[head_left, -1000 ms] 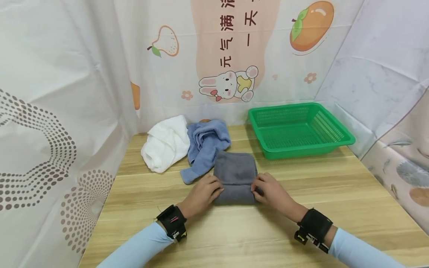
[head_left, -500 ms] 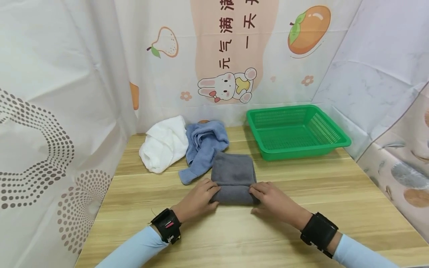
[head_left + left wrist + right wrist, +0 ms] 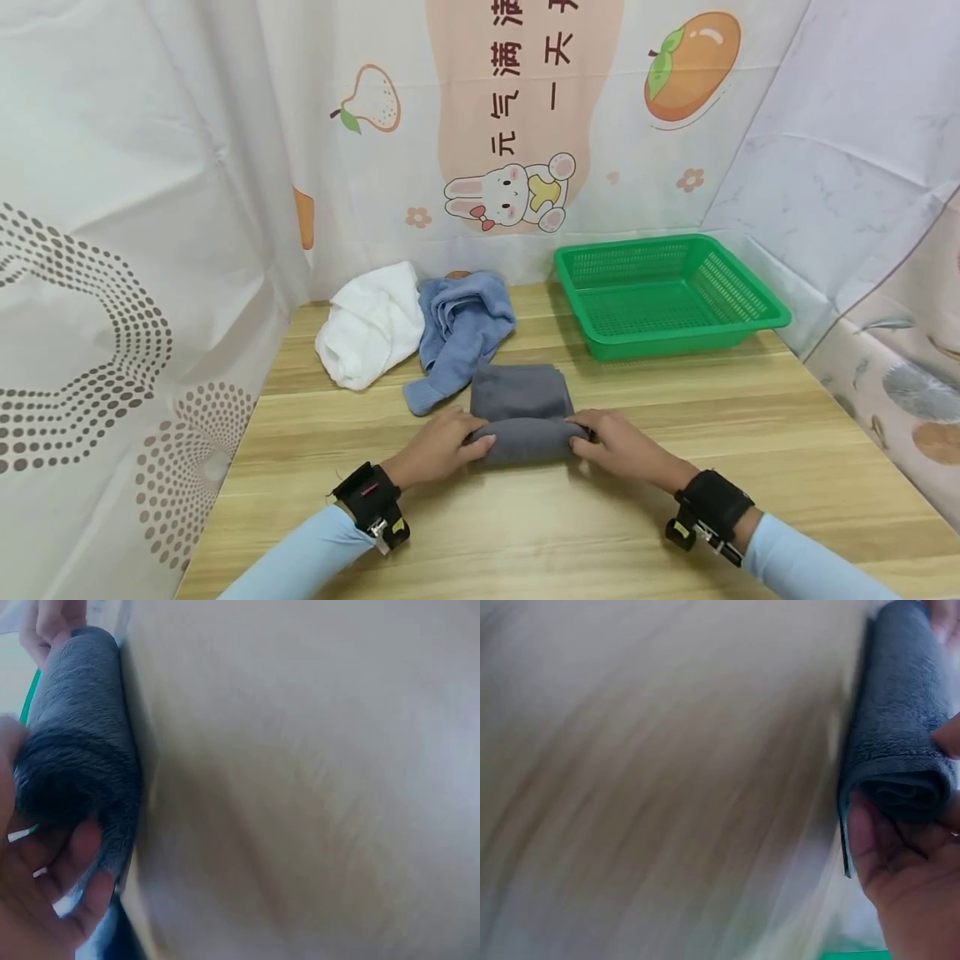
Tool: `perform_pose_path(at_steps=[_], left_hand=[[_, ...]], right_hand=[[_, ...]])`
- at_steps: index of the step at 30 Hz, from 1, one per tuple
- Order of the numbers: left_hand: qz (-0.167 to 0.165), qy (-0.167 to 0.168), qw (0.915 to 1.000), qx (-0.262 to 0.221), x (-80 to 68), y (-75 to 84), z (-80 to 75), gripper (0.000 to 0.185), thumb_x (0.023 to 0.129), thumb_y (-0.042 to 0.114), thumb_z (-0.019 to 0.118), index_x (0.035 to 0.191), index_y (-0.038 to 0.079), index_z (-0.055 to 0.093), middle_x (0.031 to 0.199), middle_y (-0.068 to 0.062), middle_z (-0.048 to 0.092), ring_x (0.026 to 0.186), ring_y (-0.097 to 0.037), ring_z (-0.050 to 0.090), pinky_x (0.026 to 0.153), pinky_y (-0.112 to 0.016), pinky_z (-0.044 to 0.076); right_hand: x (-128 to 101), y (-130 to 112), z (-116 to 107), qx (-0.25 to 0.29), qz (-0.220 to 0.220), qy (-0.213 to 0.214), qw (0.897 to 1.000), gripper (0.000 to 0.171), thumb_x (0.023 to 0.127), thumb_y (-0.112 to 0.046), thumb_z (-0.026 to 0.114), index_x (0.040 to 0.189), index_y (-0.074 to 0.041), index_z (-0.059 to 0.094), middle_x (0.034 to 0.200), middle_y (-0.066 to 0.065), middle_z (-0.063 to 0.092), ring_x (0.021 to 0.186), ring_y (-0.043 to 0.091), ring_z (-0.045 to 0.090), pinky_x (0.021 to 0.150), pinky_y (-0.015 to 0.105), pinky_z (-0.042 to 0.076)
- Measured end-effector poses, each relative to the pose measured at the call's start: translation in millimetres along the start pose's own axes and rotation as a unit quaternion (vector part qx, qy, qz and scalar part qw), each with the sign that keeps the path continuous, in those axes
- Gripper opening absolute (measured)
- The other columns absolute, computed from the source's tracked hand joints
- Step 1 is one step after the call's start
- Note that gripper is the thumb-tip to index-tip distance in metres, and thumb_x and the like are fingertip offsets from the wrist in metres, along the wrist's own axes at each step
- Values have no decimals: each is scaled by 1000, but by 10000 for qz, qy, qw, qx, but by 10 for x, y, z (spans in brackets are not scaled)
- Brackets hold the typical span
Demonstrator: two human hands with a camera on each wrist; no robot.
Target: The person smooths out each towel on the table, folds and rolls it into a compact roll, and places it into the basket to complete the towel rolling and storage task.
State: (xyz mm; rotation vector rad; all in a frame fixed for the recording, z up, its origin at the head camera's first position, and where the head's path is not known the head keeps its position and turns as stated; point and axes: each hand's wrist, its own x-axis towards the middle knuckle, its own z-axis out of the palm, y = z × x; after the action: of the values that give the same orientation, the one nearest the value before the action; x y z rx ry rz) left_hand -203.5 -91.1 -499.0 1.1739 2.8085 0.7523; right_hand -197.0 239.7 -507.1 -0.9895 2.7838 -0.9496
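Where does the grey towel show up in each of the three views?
Head: grey towel lies at centre on the wooden table, its near part rolled between the left hand and the right hand.
Left wrist: the roll's end fills the upper left.
Right wrist: the roll's end sits at the right edge.
Shared landmark: the wooden table.

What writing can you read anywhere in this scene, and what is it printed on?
"元气满": a vertical column on the peach panel of the cartoon backdrop curtain, above the rabbit; a fourth character at the top is cut off.
"一天": a second column to its right, with its top character also cut off.
The wristbands show marks too small to read.
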Motion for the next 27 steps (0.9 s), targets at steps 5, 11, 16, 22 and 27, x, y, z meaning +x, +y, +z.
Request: perform_pose_path(at_steps=[5,11,16,22,27], left_hand=[[-472,533,9962,-505,36,-6,96,25,110,36,50,117,18,65,88,9,62,83,-9,57,77,-30,49],[177,1463,9890,114,18,49,121,6,100,18,70,106,18,71,99,4,62,90,-15,56,77,-33,47],[671,1742,9795,760,10,45,73,9,97,21,74,103,17,79,101,4,67,91,-16,56,75,-32,47],[1020,1324,9713,1695,-68,10,60,53,84,54,78,119,14,77,116,-2,67,109,-28,61,82,-42,51],[924,1192,9767,1529,-62,-6,92,51,85,48,82,119,11,75,113,-3,66,115,-31,62,88,-45,52]], right_hand=[[58,31,-37,688,538,-143,9961,19,104,-18,59,87,-14,65,90,-2,49,73,7,44,66,26,39],[49,39,-56,1555,1198,-358,9799,18,102,-25,66,114,-11,63,83,-1,61,70,12,54,60,27,43],[82,3,-66,1431,969,-78,9849,17,99,-21,71,107,-17,57,81,-1,62,67,13,55,58,27,45],[111,-148,14,-568,156,829,9948,17,87,-9,77,99,-14,66,95,-2,63,79,14,57,66,31,49],[54,-214,164,-2762,-1036,1410,9450,24,103,-12,54,119,-4,69,111,10,69,88,26,60,69,38,52]])
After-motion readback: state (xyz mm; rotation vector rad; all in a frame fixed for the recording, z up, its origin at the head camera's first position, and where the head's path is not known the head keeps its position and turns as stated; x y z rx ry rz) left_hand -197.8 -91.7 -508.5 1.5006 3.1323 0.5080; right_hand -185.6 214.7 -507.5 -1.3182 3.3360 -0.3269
